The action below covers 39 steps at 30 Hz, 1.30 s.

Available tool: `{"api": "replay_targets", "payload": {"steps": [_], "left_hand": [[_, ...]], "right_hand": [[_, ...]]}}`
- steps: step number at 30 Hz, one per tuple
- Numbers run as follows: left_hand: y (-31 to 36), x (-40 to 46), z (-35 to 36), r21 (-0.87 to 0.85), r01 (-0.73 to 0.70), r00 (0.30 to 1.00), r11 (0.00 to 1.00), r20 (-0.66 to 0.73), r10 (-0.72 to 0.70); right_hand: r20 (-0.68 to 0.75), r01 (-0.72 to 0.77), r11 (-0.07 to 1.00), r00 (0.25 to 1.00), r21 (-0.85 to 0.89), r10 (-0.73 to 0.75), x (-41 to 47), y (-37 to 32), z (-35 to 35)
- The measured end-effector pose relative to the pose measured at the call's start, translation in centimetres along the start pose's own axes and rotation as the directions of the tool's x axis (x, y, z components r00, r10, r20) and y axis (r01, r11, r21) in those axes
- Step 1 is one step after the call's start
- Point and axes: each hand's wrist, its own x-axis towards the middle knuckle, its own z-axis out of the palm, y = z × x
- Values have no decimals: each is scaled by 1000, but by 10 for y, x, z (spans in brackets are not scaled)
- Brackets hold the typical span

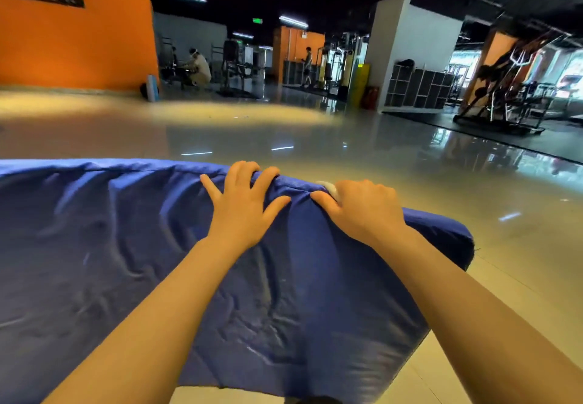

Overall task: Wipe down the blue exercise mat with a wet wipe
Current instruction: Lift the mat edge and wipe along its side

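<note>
- The blue mat (126, 246) is lying on the glossy floor (410, 163), filling the lower left of the view, its cover wrinkled all over and its right corner hanging out over pale tiles.
- Faint shiny streaks are showing on the near part of the cover; these could be damp marks from wiping or only light on the creases, so how much has been cleaned is unclear. My guess is that the job is midway, with the far edge now being worked.
- The wet wipe (329, 188) is peeking out as a small white wad at the far edge of the mat, tucked under the right hand (362, 208).
- That hand's fingers are curling around the wipe and pressing it onto the mat's rim.
- The left hand (243, 201) is lying just beside it, fingers spread and bending over the same edge, bracing the cover without clutching anything.
- Gym machines (504, 88) are standing well beyond.
</note>
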Motion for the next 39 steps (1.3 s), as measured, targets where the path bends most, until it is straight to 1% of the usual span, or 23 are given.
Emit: {"api": "replay_targets", "payload": {"steps": [1, 2, 4, 6, 8, 10, 12, 15, 17, 19, 21, 23, 25, 27, 29, 30, 32, 33, 34, 35, 37, 38, 39], "left_hand": [[-10, 4, -2, -23, -11, 999, 1000, -35, 10], [-17, 9, -6, -38, -18, 999, 999, -40, 17], [-22, 16, -13, -73, -17, 1000, 997, -6, 16], [-11, 14, -14, -93, -3, 1000, 996, 27, 5], [8, 4, -7, -43, 1, 999, 999, 36, 0], [22, -6, 0, 45, -4, 1000, 999, 15, 3], [26, -9, 1, 54, 1, 1000, 999, -20, 0], [22, -11, -5, -23, 9, 997, 1000, -83, -11], [21, -15, -9, -28, -11, 995, 1000, -101, 8], [20, -19, -11, -36, -33, 994, 999, -105, 29], [21, -21, -12, -45, -48, 993, 998, -108, 43], [25, -22, -12, -35, -42, 993, 999, -111, 38], [30, -24, -12, 52, -32, 995, 998, -95, 37], [46, -27, -10, 124, -99, 992, 987, -72, 108], [71, -30, 0, 90, -220, 973, 971, -53, 225], [85, -31, 6, 50, -244, 968, 969, -55, 246], [103, -30, 16, -47, -199, 977, 979, -87, 195], [106, -27, 18, -88, -173, 981, 981, -105, 163], [105, -24, 20, -115, -158, 982, 981, -119, 144], [102, -21, 20, -130, -154, 982, 979, -128, 138], [96, -19, 20, -132, -163, 982, 978, -121, 148], [96, -20, 19, -131, -164, 982, 978, -115, 149], [97, -21, 17, -125, -160, 983, 979, -106, 147]], "right_hand": [[-14, 21, 1000, 1000, -1, -21, 3, -1, -7], [-23, 33, 999, 999, -1, -33, 8, -1, -12], [-13, 35, 999, 999, 11, -35, 15, 1, -14], [-17, 17, 999, 1000, 45, -16, 11, 8, -4], [-53, 45, 993, 998, 105, -39, 0, 19, 11], [-76, 126, 968, 991, 219, -112, -11, 32, 18], [-86, 184, 939, 982, 289, -166, -18, 48, 17], [-133, 221, 951, 972, 216, -196, -33, 87, 20], [-148, 191, 970, 974, 150, -169, -51, 125, 24], [-184, 121, 988, 978, 99, -101, -72, 156, 29], [-233, 64, 995, 972, 83, -43, -89, 171, 35], [-259, 54, 987, 966, 149, -13, -97, 170, 42], [-250, 72, 953, 968, 294, 4, -96, 160, 43], [-273, 61, 908, 960, 415, 60, -93, 148, 43], [-309, 28, 874, 941, 484, 140, -92, 136, 45], [-327, 11, 872, 929, 489, 172, -92, 131, 46], [-361, -11, 872, 908, 490, 214, -92, 123, 46], [-365, -15, 850, 899, 527, 242, -92, 120, 46], [-355, -13, 802, 893, 597, 278, -93, 120, 45], [-333, -4, 724, 886, 689, 323, -94, 119, 45], [-255, 3, 487, 855, 873, 451, -98, 115, 47], [-219, 8, 377, 825, 926, 521, -100, 110, 51], [-205, 18, 310, 787, 951, 582, -102, 106, 56]]}}
